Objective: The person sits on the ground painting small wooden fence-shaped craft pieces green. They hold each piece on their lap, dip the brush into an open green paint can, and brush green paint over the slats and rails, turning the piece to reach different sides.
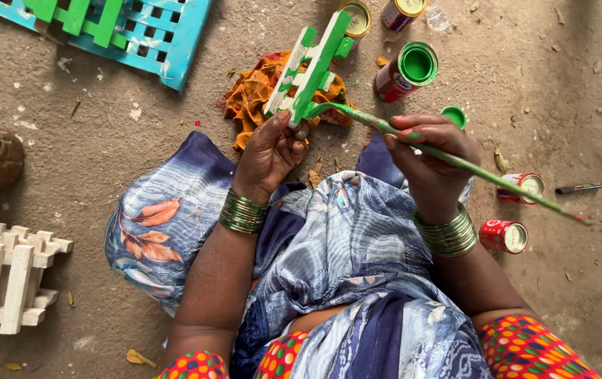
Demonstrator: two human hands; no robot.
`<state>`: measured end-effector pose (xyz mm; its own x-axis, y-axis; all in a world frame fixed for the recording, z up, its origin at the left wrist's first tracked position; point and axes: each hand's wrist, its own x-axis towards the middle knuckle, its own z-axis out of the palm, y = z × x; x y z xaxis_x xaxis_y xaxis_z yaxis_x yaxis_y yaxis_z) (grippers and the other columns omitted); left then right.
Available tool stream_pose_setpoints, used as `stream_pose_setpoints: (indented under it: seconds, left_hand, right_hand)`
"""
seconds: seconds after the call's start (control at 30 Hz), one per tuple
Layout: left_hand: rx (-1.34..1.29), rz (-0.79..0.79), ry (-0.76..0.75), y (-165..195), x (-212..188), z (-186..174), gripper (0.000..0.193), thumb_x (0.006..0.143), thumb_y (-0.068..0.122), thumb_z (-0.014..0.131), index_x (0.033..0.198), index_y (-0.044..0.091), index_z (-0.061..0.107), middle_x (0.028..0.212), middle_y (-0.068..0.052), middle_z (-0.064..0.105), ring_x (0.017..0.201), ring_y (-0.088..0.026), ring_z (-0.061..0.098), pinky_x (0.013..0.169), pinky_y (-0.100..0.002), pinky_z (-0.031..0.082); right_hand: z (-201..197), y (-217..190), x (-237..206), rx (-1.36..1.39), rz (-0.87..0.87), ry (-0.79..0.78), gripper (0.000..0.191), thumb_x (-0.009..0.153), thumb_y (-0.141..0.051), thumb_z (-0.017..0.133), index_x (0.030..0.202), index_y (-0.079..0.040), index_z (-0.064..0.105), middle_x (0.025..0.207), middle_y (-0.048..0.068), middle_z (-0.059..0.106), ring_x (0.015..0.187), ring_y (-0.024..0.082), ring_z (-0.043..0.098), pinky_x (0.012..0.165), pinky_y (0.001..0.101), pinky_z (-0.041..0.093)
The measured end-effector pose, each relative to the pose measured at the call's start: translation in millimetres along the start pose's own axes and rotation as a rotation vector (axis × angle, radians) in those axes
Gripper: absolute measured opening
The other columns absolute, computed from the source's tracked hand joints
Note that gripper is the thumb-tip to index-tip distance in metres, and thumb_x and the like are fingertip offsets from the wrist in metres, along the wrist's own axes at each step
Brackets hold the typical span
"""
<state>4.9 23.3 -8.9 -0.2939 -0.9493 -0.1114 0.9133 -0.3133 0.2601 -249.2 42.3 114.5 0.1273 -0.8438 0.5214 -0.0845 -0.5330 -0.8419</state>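
A small wooden fence piece [310, 70], partly green, is being gripped at its lower end by the left hand [267, 151]. A green-smeared paintbrush [448, 160] is being held in the closed right hand [431, 156], its tip touching the piece. An open green paint can [407, 70] is lying just beyond on the floor [104, 140], beside an orange rag [255, 95].

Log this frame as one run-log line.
left hand: holds wooden piece, part green | right hand: holds paintbrush, tip at piece | open green paint can on floor
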Motion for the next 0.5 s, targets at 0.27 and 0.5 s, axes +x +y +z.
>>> stream_pose_setpoints:
  seconds: [0.27,0.5]
  left_hand:
    - [0.042,0.009,0.055,1,-3,4,0.022,0.104,0.021,0.067,0.112,0.001,0.065,0.099,-0.008,0.070,0.086,-0.014,0.067,0.069,-0.024,0.058]
    - [0.040,-0.001,0.050,-2,-1,3,0.020,0.103,0.020,0.068,0.111,0.002,0.066,0.097,-0.006,0.068,0.085,-0.014,0.068,0.069,-0.025,0.058]
  right_hand:
    - [-1,-10,3,-0.093,-0.059,0.038,0.030,0.097,0.014,0.080,0.109,-0.004,0.060,0.116,0.014,0.071,0.109,0.020,0.071,0.098,0.0321,0.061]
    - [-2,-19,7,-0.268,-0.090,-0.045,0.024,0.093,0.009,0.084,0.103,-0.003,0.066,0.113,0.015,0.073,0.103,0.021,0.073,0.092,0.0314,0.061]
